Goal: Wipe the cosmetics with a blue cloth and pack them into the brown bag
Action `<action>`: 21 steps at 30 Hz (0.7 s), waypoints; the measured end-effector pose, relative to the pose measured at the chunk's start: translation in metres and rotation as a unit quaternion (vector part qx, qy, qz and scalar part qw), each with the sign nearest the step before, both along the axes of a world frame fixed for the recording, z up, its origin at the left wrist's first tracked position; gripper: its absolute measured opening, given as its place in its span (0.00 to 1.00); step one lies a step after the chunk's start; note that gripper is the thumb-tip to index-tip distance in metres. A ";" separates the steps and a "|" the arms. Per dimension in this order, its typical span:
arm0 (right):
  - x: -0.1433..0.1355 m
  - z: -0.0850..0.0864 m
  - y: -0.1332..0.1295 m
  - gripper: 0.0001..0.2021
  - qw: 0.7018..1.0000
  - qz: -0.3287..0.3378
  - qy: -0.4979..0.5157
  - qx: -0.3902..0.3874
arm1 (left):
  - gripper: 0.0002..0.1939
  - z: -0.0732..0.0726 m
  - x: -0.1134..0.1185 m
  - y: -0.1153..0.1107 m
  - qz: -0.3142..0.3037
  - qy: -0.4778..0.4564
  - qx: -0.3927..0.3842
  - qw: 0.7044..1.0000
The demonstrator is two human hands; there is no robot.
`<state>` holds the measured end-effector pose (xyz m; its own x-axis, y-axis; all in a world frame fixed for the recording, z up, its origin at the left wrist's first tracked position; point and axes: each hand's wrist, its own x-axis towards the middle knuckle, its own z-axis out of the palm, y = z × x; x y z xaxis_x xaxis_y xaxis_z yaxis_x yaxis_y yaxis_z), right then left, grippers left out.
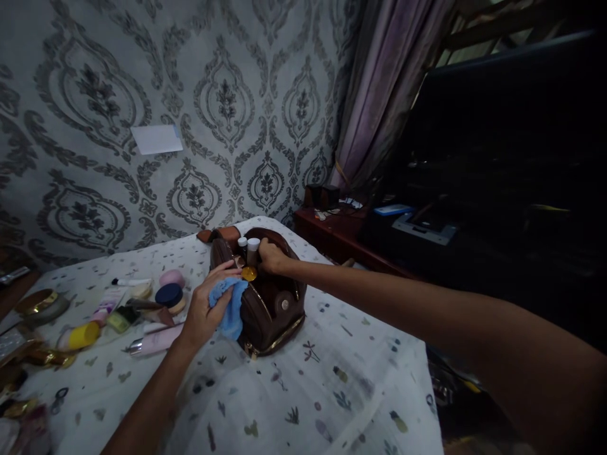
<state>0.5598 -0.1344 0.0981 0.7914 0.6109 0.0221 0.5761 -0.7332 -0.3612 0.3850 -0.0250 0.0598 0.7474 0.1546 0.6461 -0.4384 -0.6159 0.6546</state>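
Note:
An open brown leather handbag (279,325) with gold zips sits on the bed or table cover. My left hand (208,306) is closed round a blue cloth (232,316) and rests against the bag's left side, its fingers at the rim. Inside the bag stand a white-capped bottle (253,251), a smaller dark one with a white cap (243,248) and a round amber-yellow item (249,273). Reaching into the opening, my right hand (272,256) has curled fingers beside the white-capped bottle. What they hold, if anything, is hidden.
Left of the bag lie several cosmetics: a pale pink tube (159,340), a navy-lidded jar (169,297), a yellow-capped bottle (84,335) and a gold-lidded jar (42,304). Patterned wallpaper (227,101) rises behind. At right are a dark-red cabinet (332,230) and a large black screen (497,145).

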 end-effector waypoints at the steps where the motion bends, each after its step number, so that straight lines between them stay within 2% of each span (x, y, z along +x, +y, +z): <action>1: -0.001 0.002 0.000 0.33 1.000 -0.006 0.006 -0.005 | 0.14 0.000 0.000 0.000 0.000 0.000 0.000 1.000; 9: -0.012 0.019 -0.002 0.35 0.998 -0.025 0.027 -0.053 | 0.12 -0.002 0.000 0.001 -0.003 -0.007 -0.002 1.000; 16: -0.022 0.039 -0.002 0.34 0.996 -0.018 -0.004 -0.086 | 0.13 0.000 -0.001 0.000 0.001 -0.010 0.000 1.000; 18: -0.026 0.048 -0.006 0.32 0.995 0.004 -0.028 -0.092 | 0.13 0.000 -0.001 0.000 0.003 -0.010 0.002 1.000; 21: -0.034 0.062 -0.018 0.25 0.991 0.070 -0.072 -0.089 | 0.14 -0.001 -0.001 0.001 0.001 -0.003 0.002 1.000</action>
<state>0.5261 -0.1526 0.1599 0.6956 0.7184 0.0109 0.7125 -0.6878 -0.1392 0.3843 -0.0244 0.0588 0.7425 0.1544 0.6518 -0.4412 -0.6195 0.6493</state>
